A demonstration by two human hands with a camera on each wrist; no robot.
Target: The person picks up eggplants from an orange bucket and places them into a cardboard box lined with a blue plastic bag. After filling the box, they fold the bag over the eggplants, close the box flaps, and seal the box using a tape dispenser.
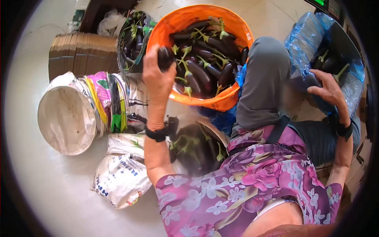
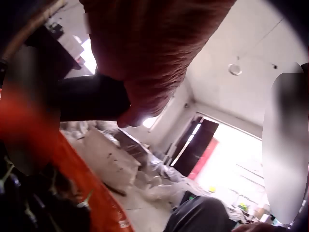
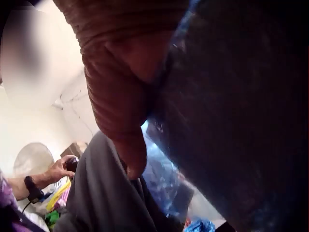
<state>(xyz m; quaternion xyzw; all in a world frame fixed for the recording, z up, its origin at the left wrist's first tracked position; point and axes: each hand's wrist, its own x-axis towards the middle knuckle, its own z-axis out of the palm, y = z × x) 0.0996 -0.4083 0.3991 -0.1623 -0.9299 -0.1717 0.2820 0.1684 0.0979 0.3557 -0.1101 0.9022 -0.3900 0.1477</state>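
Observation:
My left hand (image 1: pixel 157 75) grips a dark purple eggplant (image 1: pixel 165 57) at the near rim of an orange basin (image 1: pixel 205 102) piled with eggplants. The left wrist view shows the same eggplant (image 2: pixel 91 102) under my palm (image 2: pixel 145 53), above the orange basin (image 2: pixel 72 174). My right hand (image 1: pixel 327 89) holds the edge of a blue plastic bag (image 1: pixel 306 37) that contains several more eggplants (image 1: pixel 329 63). In the right wrist view my fingers (image 3: pixel 120 96) press against the blue bag (image 3: pixel 231 121).
I sit on the floor, my grey-trousered knee (image 1: pixel 262 75) between basin and bag. A white bucket (image 1: pixel 67 116) lies on its side at left, printed sacks (image 1: pixel 122 173) below it, flattened cardboard (image 1: pixel 81 53) behind. Another container of eggplants (image 1: pixel 197 148) sits against my lap.

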